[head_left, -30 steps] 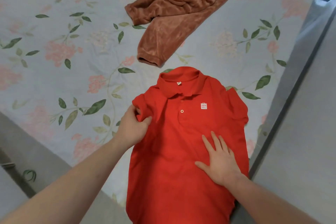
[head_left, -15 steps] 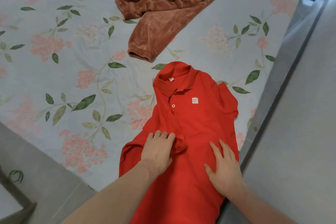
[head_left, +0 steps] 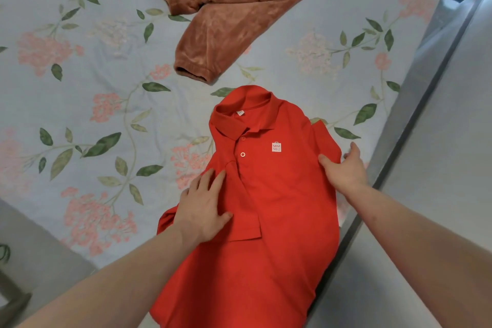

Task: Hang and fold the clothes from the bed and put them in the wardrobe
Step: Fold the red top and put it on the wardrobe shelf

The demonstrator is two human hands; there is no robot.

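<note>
Bed with pale blue floral sheet (head_left: 80, 82), grey floor strip along the right edge. No containers in view. Red polo shirt (head_left: 271, 194) lies face up near the bed's right edge, collar pointing away, its left sleeve folded in over the front, white logo patch (head_left: 276, 147) on the chest. Brown fleece garment (head_left: 234, 8) lies crumpled further up the bed, apart from the shirt. Both forearms reach in from below. Left hand (head_left: 205, 202) lies flat, fingers straight and slightly spread, pressing on the folded sleeve. Right hand (head_left: 343, 168) is at the shirt's right shoulder edge, thumb on top of the fabric, fingers extended past the edge; real pinch or not, cannot tell.
</note>
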